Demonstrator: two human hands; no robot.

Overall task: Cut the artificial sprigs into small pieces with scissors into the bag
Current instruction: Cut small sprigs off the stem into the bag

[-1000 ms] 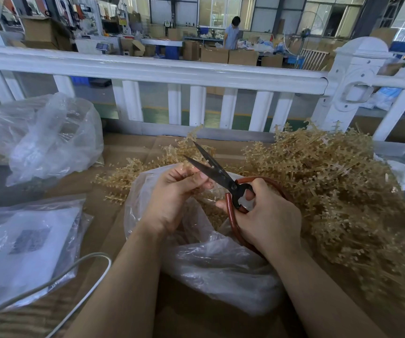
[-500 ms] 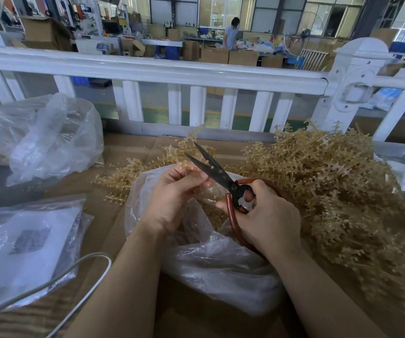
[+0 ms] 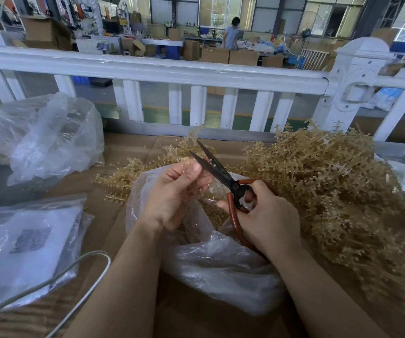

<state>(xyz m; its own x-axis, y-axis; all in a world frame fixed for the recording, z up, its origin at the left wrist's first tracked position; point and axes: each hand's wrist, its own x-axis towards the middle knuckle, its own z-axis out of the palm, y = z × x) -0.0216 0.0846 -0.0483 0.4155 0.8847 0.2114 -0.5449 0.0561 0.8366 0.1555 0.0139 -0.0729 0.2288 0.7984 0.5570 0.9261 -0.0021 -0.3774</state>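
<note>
**A:** What am I looking at over the bag?

**B:** My left hand (image 3: 172,191) pinches a small sprig piece (image 3: 188,162) at the fingertips, right above the open mouth of the clear bag (image 3: 221,259), so I judge whatever gets snipped should drop straight in. My right hand (image 3: 267,215) grips the red handles of the scissors (image 3: 217,170), fingers curled through the loops, blades parted and angled up beside that piece.

**A:** And the stock?

**B:** The big pile of tan sprigs (image 3: 331,186) sits just right of the bag, touching it, within easy reach of the cutting hand, I'd say. Cut bits show inside the bag.

**A:** Surroundings?

**B:** The table (image 3: 133,147) is covered in brown cardboard. Two more plastic bags lie on the left: a crumpled one (image 3: 50,135), and a flat packet (image 3: 25,242) nearer me with a white cable (image 3: 74,269) looping by it. A white railing (image 3: 172,69) edges the far side; beyond it, a workshop with cartons and a person standing at a bench.
</note>
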